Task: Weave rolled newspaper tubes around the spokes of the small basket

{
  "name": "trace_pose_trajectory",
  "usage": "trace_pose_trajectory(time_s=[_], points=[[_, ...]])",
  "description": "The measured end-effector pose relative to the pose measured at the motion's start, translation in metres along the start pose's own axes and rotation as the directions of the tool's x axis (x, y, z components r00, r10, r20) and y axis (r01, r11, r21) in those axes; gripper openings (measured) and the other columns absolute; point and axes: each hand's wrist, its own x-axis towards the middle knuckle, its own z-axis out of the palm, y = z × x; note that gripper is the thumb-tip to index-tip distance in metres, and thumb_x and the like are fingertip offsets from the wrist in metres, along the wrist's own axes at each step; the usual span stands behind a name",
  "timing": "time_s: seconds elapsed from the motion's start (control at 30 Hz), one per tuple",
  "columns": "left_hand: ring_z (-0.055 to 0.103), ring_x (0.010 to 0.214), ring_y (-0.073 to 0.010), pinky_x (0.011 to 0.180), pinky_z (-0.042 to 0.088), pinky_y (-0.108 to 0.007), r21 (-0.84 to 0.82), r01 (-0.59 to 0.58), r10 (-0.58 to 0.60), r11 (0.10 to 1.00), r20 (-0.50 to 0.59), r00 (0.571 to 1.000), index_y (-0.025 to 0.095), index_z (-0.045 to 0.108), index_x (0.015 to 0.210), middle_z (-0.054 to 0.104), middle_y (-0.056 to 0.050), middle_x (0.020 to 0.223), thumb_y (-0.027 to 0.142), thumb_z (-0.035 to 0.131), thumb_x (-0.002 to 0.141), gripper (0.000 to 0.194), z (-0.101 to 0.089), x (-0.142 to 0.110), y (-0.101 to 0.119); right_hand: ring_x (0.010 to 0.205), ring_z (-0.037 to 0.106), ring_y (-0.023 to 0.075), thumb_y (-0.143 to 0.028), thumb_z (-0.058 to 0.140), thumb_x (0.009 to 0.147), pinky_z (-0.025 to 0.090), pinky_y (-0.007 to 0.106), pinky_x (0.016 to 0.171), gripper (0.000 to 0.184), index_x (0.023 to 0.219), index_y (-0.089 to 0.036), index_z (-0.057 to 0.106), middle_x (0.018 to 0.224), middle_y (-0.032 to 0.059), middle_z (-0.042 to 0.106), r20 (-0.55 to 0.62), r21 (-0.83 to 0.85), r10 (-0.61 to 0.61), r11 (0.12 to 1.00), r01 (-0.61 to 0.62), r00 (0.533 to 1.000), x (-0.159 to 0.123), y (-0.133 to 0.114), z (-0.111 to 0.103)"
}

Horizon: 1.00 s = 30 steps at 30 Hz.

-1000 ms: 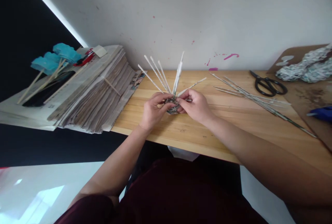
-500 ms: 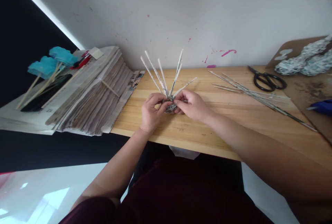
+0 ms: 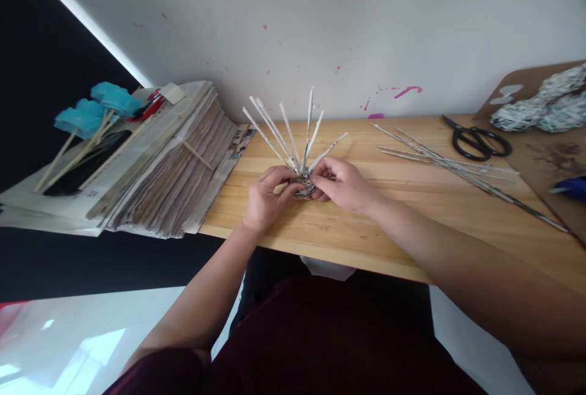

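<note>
A small woven paper basket (image 3: pixel 303 190) stands on the wooden table (image 3: pixel 339 224), with several rolled-paper sticks (image 3: pixel 274 130) fanning upward from it. My left hand (image 3: pixel 269 197) is closed on the basket's left side, thumb at the front and fingers curled behind. On the right side, my right hand (image 3: pixel 339 184) pinches the weave near the rim with thumb and forefinger. Fingers of both hands hide much of the basket wall. Loose rolled-paper sticks (image 3: pixel 451 166) lie crossed on the table to the right.
Black scissors (image 3: pixel 473 140) lie by the wall at right. Beyond them are white woven paper pieces (image 3: pixel 535 111), a brown board (image 3: pixel 544 157) and a blue tool (image 3: pixel 572 188). A stack of newspapers (image 3: pixel 160 169) carries blue flower-like shapes on sticks (image 3: pixel 98 111) at left.
The upright sticks have shifted, one now leaning less to the right and another showing separately at left. Both hands stay on the basket, and the view has swung slightly.
</note>
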Motion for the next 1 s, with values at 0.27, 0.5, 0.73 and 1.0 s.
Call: trace_pose_trajectory(time_s=[0.27, 0.5, 0.73, 1.0], points=[[0.063, 0.081, -0.0136, 0.068, 0.057, -0.025, 0.257, -0.063, 0.087, 0.964, -0.081, 0.993, 0.017, 0.070, 0.086, 0.063, -0.003, 0.088, 0.024, 0.076, 0.087, 0.009, 0.006, 0.012, 0.020, 0.060, 0.070, 0.0133, -0.017, 0.067, 0.086, 0.058, 0.024, 0.055, 0.012, 0.082, -0.020, 0.057, 0.069, -0.0014, 0.065, -0.034, -0.074, -0.085, 0.994, 0.083, 0.996, 0.002, 0.006, -0.001], [0.063, 0.077, -0.0095, 0.066, 0.055, -0.020, 0.158, -0.035, 0.049, 0.987, -0.085, 0.995, 0.019, 0.069, 0.090, 0.066, -0.002, 0.092, 0.011, 0.068, 0.088, 0.008, 0.012, 0.009, 0.025, 0.061, 0.068, 0.0148, -0.021, 0.068, 0.084, 0.055, 0.027, 0.057, 0.011, 0.079, -0.021, 0.058, 0.067, -0.0005, 0.067, -0.027, -0.154, -0.159, 0.976, 0.153, 0.987, 0.005, 0.009, -0.004], [0.070, 0.089, -0.0158, 0.082, 0.059, -0.030, 0.255, -0.176, 0.205, 0.951, -0.095, 0.974, 0.023, 0.071, 0.088, 0.075, -0.004, 0.095, 0.013, 0.066, 0.090, 0.011, 0.014, 0.003, 0.017, 0.061, 0.065, 0.0158, -0.021, 0.069, 0.081, 0.053, 0.029, 0.057, 0.010, 0.077, -0.022, 0.060, 0.066, 0.0006, 0.067, -0.029, -0.142, -0.147, 0.980, 0.141, 0.989, 0.007, 0.012, -0.004], [0.073, 0.090, -0.0159, 0.080, 0.059, -0.029, 0.094, -0.057, 0.068, 0.994, -0.116, 0.991, 0.021, 0.065, 0.093, 0.076, -0.004, 0.095, 0.014, 0.063, 0.092, 0.008, 0.016, -0.002, 0.007, 0.068, 0.061, 0.0151, -0.020, 0.070, 0.078, 0.049, 0.029, 0.063, 0.008, 0.082, -0.020, 0.063, 0.075, 0.0014, 0.067, -0.054, -0.225, -0.237, 0.949, 0.219, 0.970, 0.007, 0.008, -0.006]])
